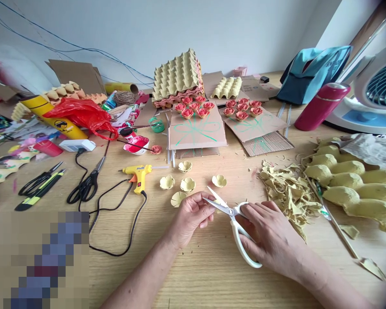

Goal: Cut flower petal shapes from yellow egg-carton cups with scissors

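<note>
While over wooden table (196, 281) by wall (234, 34), left fingers (197, 203) together, right fingers (256, 211) round scissors (232, 212).

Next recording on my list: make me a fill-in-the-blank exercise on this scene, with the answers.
The right hand holds the white-handled ____.
The glue gun has a body coloured ____.
Seen from the head camera, the heap of scraps lies to the ____ of the glue gun.
The pink bottle stands beside the white ____ with a round grille.

Missing words: scissors; yellow; right; fan.
</note>
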The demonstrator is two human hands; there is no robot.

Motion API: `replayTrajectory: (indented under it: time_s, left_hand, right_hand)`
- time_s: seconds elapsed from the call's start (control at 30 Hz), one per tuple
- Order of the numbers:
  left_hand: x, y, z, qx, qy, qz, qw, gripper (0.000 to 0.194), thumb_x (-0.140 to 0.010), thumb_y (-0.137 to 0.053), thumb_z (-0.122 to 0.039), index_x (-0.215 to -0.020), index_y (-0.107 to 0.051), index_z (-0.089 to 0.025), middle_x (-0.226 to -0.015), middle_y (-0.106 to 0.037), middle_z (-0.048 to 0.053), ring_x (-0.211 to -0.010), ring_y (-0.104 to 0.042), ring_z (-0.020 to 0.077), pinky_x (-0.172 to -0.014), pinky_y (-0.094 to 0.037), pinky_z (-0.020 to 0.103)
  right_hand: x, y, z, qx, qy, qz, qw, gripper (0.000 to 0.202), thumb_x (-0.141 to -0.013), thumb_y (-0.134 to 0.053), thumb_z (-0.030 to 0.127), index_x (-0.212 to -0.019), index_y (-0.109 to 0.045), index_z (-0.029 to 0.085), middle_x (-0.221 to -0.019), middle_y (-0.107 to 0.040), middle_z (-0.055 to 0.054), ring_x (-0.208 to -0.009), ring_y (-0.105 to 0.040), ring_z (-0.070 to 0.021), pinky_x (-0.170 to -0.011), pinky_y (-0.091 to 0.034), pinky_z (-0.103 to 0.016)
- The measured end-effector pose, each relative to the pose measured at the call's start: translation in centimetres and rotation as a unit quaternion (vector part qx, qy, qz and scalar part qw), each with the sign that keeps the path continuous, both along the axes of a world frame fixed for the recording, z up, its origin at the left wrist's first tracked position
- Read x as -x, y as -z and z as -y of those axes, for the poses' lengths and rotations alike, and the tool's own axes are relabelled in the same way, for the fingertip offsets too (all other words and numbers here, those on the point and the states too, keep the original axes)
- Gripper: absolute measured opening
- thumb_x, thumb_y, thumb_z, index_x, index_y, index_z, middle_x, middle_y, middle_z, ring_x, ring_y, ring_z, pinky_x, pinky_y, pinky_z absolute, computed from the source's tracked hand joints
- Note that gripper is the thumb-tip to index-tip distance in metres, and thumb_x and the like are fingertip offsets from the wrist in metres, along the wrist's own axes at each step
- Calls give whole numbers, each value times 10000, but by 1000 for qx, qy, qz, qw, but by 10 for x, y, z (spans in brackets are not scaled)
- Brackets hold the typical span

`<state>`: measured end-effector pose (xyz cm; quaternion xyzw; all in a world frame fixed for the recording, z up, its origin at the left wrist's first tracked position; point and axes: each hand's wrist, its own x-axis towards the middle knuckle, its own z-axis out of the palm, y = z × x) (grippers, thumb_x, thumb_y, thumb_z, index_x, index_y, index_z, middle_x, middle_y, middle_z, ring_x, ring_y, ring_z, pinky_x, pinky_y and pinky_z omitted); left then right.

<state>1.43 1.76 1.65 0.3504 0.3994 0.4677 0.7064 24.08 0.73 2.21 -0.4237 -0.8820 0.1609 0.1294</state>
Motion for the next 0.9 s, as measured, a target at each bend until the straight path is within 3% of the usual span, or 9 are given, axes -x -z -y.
replayTrajectory:
  time_s: [0.67, 0.9]
  left_hand:
    - [-3, -2, 3, -8, 35, 0, 999, 265, -732, -867, -345, -839, -705, -165, -713, -592, -16, -586, -427, 63, -445, -274, 160]
    - [-2, 0, 4, -8, 49, 20, 999, 238, -762, -846, -338, -858, -701, -176, -715, -593, -20, -567, -398, 53, -447, -257, 160]
  right_hand:
    - [1, 2, 3, 0, -2, -1, 1000, 268, -928, -597, 461, -954, -495, 215, -881, -566, -36, -799, -502, -243, -825, -344, -420]
    - [2, 0, 6, 25, -16, -29, 999, 215, -936, -586, 397, -916, -473, 216, -832, -555, -11, -772, -514, -222, -846, -351, -424]
